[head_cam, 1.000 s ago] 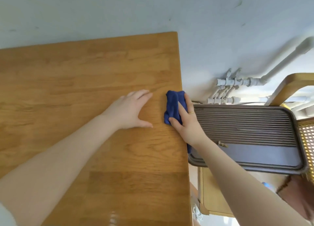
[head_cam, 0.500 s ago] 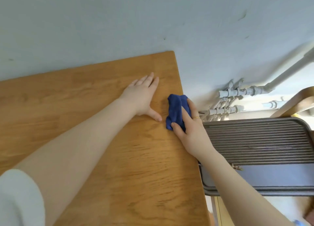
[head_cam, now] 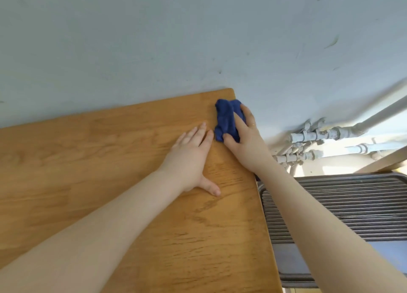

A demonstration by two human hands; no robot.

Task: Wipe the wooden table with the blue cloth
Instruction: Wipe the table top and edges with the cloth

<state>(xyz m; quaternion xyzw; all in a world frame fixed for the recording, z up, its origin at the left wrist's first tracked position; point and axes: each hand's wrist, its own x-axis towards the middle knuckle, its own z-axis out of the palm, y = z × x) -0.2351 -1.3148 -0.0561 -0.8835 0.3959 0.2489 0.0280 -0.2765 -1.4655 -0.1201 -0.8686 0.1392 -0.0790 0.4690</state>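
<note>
Gripping the bunched blue cloth [head_cam: 226,121] at the wooden table [head_cam: 110,160] corner, the right hand [head_cam: 244,138] risked overshooting the edge; left hand [head_cam: 191,158] lay spread flat.

Blue cloth [head_cam: 226,119] bunched, at far right corner of wooden table [head_cam: 110,160], light-brown grain.

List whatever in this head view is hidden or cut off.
- Wooden table: its left and near parts run past the picture's edges.
- Blue cloth: its right part lies under the right hand.
- Wood beneath the left hand: covered by the palm.
- Grey slatted seat: crossed by the right forearm, cut by the right edge.
</note>
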